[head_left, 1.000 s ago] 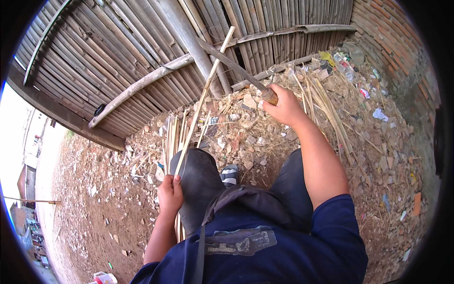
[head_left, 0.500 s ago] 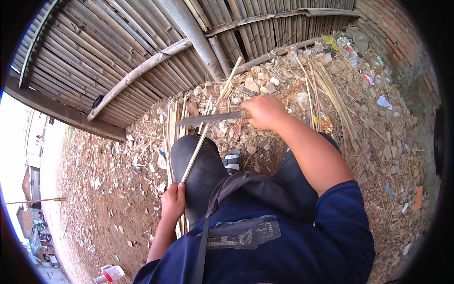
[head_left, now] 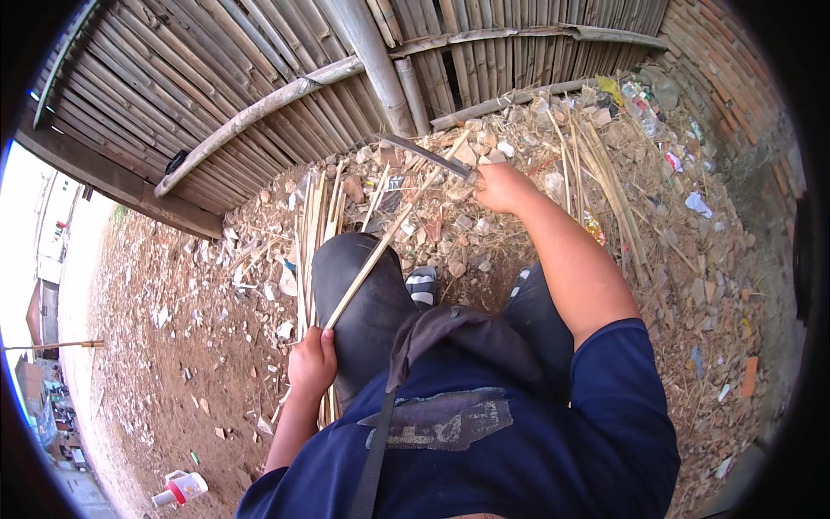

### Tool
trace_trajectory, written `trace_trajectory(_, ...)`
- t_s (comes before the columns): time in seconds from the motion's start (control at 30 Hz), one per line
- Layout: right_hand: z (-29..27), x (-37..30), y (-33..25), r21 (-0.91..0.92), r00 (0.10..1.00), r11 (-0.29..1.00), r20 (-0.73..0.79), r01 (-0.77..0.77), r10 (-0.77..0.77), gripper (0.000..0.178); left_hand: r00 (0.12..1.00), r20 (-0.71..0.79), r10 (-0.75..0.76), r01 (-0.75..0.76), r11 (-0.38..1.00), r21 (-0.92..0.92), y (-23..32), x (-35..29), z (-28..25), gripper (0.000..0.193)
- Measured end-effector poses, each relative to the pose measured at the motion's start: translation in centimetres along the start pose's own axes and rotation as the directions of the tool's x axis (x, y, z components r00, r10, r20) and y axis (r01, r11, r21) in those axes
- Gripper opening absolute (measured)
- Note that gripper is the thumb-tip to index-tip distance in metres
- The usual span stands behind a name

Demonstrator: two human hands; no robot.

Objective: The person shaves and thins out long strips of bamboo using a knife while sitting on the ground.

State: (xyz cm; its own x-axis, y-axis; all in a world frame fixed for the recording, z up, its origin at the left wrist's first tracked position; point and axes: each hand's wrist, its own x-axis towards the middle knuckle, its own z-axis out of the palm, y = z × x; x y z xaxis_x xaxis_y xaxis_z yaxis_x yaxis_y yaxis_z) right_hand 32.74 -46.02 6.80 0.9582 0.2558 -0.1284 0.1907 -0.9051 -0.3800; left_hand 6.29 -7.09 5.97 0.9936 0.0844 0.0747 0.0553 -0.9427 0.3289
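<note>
My left hand (head_left: 313,361) is closed around the near end of a pale bamboo strip (head_left: 373,257), by my left knee. The strip slants across that knee, away and to the right. My right hand (head_left: 504,188) grips the handle of a long-bladed knife (head_left: 424,154), out in front of my right knee. Its dark blade points far and left and crosses the far part of the strip; whether they touch I cannot tell. A bundle of bamboo strips (head_left: 313,221) lies along the outside of my left leg.
More bamboo strips (head_left: 612,177) lie on the rubble at the right. A bamboo slat wall (head_left: 251,73) stands ahead, with a brick wall (head_left: 735,78) at the far right. A plastic jug with a red band (head_left: 183,489) lies at the lower left.
My right hand has moved slightly right, and the blade has swung from nearly level to pointing far and left, farther along the strip. The left hand keeps its hold.
</note>
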Motion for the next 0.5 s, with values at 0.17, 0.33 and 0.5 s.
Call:
trace_trajectory(0.17,-1.8,-2.9,-4.9,-0.014,0.974,0.998,0.221,0.054,-0.05,0.024,0.999,0.038,0.011,-0.011,1.0,0.01,0.3,0.4,-1.1,0.036)
trace_trajectory(0.33,-0.5,-2.7,-5.1,0.094,0.925,0.956,0.239,0.279,-0.294,0.022,0.993,0.113,-0.028,0.05,0.98,-0.192,-1.8,0.2,0.3,0.041)
trace_trajectory(0.5,-1.4,-0.4,-0.3,0.185,0.996,0.981,0.07,-0.061,0.049,0.026,0.984,0.173,-0.043,0.083,0.969,-0.231,-1.9,0.8,0.0,0.042)
